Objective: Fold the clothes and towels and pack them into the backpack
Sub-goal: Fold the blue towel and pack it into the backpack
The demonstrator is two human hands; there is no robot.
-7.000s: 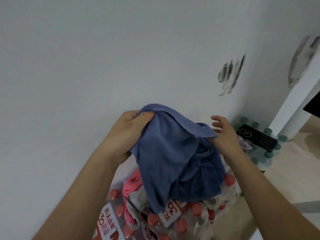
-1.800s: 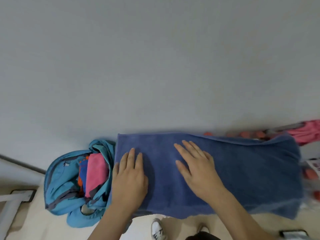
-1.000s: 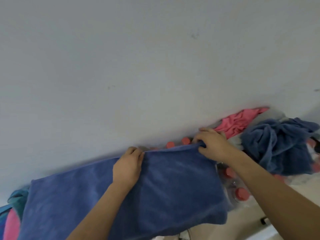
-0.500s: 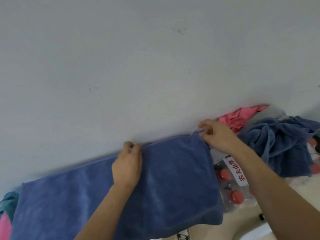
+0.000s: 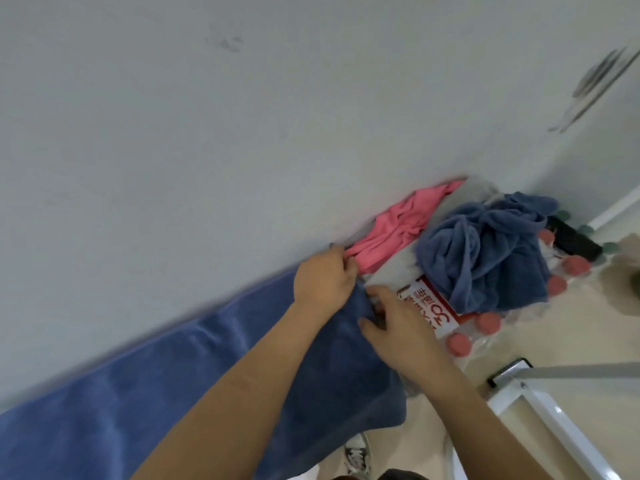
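Observation:
A blue towel (image 5: 173, 393) lies flat and long against the white wall, on top of packs of bottles. My left hand (image 5: 323, 282) grips its far right corner at the wall, fingers curled into the cloth. Just in front of it, my right hand (image 5: 394, 320) pinches the towel's right edge. To the right lie a crumpled blue towel (image 5: 485, 258), a pink garment (image 5: 398, 230) and a grey garment (image 5: 394, 271) in a heap. The backpack is out of view.
Shrink-wrapped water bottles with red caps (image 5: 457, 344) carry the clothes. A black phone (image 5: 571, 240) lies on green-capped bottles at the far right. A white metal frame (image 5: 540, 403) stands on the beige floor at lower right. A shoe (image 5: 355, 459) shows at the bottom.
My left hand slid right along the towel's far edge to its right corner. My right hand left that corner and came down onto the right edge. The view swung right.

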